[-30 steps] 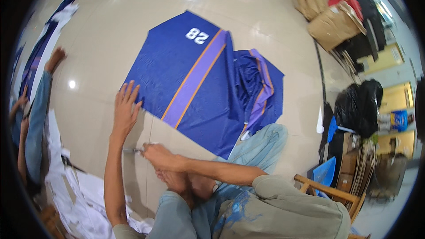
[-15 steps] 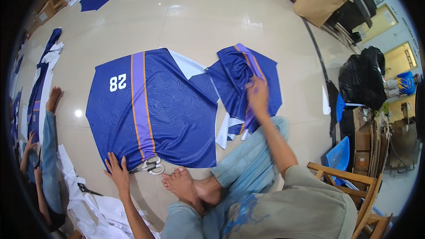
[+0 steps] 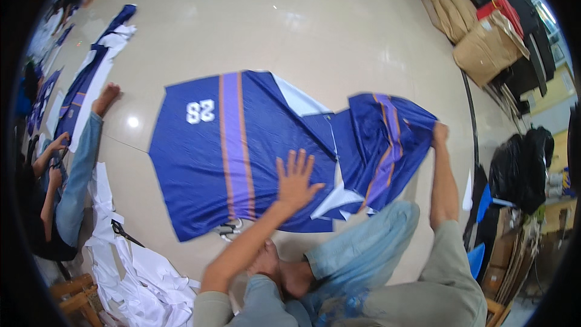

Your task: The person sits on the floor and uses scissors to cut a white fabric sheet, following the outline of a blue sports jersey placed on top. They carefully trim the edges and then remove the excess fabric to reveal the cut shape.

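Note:
A large dark-blue jersey panel point(image 3: 200, 139), with a purple and orange stripe and white printed digits, lies spread on the floor. My left hand point(image 3: 298, 183) rests on its right-hand part, fingers spread flat. Beside the panel, overlapping its right edge, is a smaller blue fabric piece point(image 3: 405, 145) with a matching stripe. My right hand point(image 3: 442, 135) grips that piece's far right corner and draws it taut, with creases running across. Scissors with pale handles point(image 3: 229, 229) lie by the panel's near edge, partly under the fabric. White undersides show where the pieces fold over.
My crossed legs point(image 3: 357, 242) are close to the near fabric edge. On the left sits another person's leg point(image 3: 82, 175), beside white scraps point(image 3: 139, 272) and black-handled scissors point(image 3: 124, 233). Brown paper bags point(image 3: 490, 48) and black plastic bags point(image 3: 523, 157) stand to the right.
My left hand has gone from the panel's near left edge to its right part. My right hand has moved right, gripping the smaller piece's corner and stretching it out. The view has shifted.

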Motion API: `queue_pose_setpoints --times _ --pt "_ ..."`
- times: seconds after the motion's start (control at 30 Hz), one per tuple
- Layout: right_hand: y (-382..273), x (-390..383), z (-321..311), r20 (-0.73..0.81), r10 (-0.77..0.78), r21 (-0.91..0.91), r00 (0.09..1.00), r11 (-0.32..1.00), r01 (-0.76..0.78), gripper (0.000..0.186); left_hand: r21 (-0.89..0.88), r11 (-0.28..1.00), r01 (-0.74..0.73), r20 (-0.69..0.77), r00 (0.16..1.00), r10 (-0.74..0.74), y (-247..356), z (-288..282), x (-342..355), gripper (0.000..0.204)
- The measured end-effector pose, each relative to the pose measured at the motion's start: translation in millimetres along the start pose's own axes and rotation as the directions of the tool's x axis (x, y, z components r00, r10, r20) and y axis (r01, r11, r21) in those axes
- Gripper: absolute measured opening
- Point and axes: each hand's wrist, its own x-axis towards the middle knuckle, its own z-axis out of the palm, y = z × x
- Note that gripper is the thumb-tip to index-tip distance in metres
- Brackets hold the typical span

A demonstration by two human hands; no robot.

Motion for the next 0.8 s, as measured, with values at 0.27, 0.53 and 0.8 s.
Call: queue_pose_setpoints --times 0.27,0.53,0.8 --pt "-303.3 -155.7 -295.7 0.137 -0.415 0.949 0.899 0.316 0.001 0.018 -0.802 0.513 0.307 0.196 0.946 -0.259 25.4 -77.3 20.9 0.09" --pt "-388.6 -430.9 -434.2 -0.313 -0.875 0.949 0.369 -0.299 0.097 0.045 -0.965 -0.003 0.261 0.133 0.479 -0.868 21.6 -254.2 -85.9 0.041" --pt "-454.7 -329.3 -244.9 -0.05 -0.499 0.999 0.865 -0.022 0.045 0.021 -0.975 0.199 0.097 -0.165 0.283 -0.945 -122.7 -252.8 -242.1 0.03"
